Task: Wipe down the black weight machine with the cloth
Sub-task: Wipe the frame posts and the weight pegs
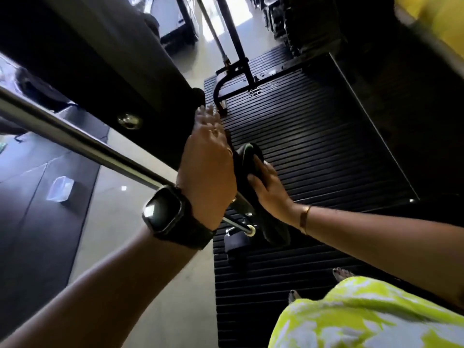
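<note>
Right hand (270, 189), grip wrapped round cloth (251, 156), presses it onto black weight machine (100, 71); left hand (208, 151) at 10 o'clock, grip flat (bracing, likely).

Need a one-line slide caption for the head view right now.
Right hand holds a dark cloth to the black weight machine while the left hand rests open on its frame.
</note>
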`<state>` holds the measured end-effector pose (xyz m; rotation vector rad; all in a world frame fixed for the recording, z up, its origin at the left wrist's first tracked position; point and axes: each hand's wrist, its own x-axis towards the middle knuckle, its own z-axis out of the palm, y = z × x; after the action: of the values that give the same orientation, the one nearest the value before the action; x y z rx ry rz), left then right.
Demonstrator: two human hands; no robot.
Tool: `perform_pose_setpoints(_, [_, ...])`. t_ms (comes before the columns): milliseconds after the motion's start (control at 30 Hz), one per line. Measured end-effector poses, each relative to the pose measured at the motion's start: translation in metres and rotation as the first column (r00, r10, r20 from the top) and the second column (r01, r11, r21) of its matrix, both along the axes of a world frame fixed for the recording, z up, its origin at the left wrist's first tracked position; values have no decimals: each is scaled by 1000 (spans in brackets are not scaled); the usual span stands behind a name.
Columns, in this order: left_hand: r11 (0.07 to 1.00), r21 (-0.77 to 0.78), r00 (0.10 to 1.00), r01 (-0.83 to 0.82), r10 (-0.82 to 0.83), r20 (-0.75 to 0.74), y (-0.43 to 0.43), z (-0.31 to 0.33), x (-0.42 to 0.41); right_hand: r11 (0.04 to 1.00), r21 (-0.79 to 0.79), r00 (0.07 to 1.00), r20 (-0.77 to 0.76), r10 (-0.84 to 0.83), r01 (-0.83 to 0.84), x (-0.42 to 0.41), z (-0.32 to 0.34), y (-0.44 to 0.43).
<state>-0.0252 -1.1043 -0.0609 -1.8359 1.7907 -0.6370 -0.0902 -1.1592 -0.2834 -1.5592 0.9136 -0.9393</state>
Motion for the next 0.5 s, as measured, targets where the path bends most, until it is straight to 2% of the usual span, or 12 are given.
perform_pose_setpoints(33, [998, -45, 993, 42, -36, 116, -1, 1, -5, 1000, -1, 1000, 7, 3, -3, -3, 14, -2])
perform_pose_setpoints(67, [997, -45, 955, 60, -45, 293, -3, 4, -10, 1000, 19, 1000, 12, 8, -9, -2, 17, -6])
perform_pose_setpoints(100, [997, 22, 894, 78, -79, 441, -2, 0, -12, 999, 36, 999, 34, 3, -4, -4, 28, -5])
perform_pose_setpoints(133, [995, 89, 871, 53, -90, 483, 0, -3, -16, 1000, 31, 998, 55, 5, -6, -3, 36, -3])
perform_pose_setpoints(267, [993, 109, 832, -47, -22, 554, -3, -5, -27, 995, -75, 988, 133, 82, -73, -16, 36, 27])
perform_pose_setpoints(333, [988, 132, 824, -83, -6, 566, -2, -7, -30, 983, -146, 989, 87, 121, -108, -24, 14, 38])
perform_pose_setpoints(500, [975, 101, 812, -200, 107, 574, -7, -22, -36, 983, -84, 986, -15, 164, -165, -34, -18, 36])
